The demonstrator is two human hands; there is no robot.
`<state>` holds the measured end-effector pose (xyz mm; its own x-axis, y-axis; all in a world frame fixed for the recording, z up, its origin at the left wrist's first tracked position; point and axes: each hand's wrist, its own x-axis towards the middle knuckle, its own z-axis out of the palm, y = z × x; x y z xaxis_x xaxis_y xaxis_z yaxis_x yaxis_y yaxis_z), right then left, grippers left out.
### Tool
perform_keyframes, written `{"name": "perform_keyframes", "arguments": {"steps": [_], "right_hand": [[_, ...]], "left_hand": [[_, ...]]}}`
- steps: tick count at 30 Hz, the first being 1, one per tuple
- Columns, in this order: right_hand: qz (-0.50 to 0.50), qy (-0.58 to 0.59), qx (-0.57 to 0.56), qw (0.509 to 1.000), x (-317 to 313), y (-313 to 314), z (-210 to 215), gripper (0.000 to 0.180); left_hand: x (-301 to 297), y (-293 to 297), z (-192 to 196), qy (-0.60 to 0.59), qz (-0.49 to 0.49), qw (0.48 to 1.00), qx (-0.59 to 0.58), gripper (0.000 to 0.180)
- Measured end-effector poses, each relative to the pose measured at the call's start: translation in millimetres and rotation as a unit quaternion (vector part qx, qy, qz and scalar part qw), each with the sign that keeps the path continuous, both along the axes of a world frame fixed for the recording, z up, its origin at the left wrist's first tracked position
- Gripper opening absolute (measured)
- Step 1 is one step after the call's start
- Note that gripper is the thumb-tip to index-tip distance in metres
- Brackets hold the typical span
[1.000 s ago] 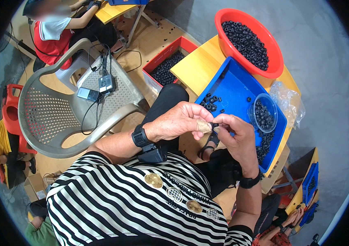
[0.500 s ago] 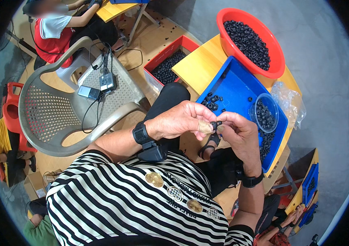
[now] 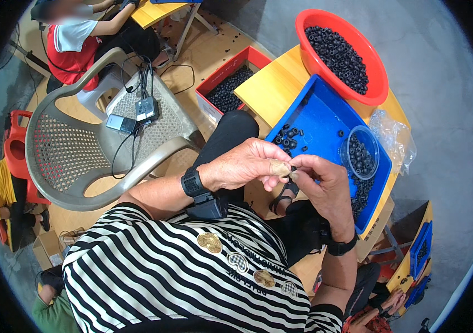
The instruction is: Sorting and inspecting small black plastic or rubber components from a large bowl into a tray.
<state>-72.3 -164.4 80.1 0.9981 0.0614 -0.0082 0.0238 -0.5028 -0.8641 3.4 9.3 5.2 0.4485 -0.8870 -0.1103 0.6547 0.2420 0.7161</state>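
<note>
Here both hands, left hand and right hand, pinch a tan piece and a small black ring above the blue tray.

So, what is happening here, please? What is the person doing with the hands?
A person in a striped shirt sits over a blue tray and holds both hands together above the lap. The left hand and the right hand meet at the fingertips, pinching a small black ring against a tan piece. More black rings lie in the tray, in a clear cup and in a red bowl.
</note>
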Motion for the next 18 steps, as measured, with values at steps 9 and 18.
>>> {"name": "perform_keyframes", "arguments": {"steps": [9,18], "right_hand": [[-0.050,-0.249,-0.163,0.953,-1.8,21.3,-16.7,0.036],[-0.107,-0.312,-0.219,0.918,-3.1,23.5,-27.5,0.036]], "left_hand": [[-1.6,-5.3,8.6,-0.002,0.059,0.998,-0.003,0.019],[-4.1,-3.4,20.1,0.004,0.070,0.997,0.029,0.020]]}}
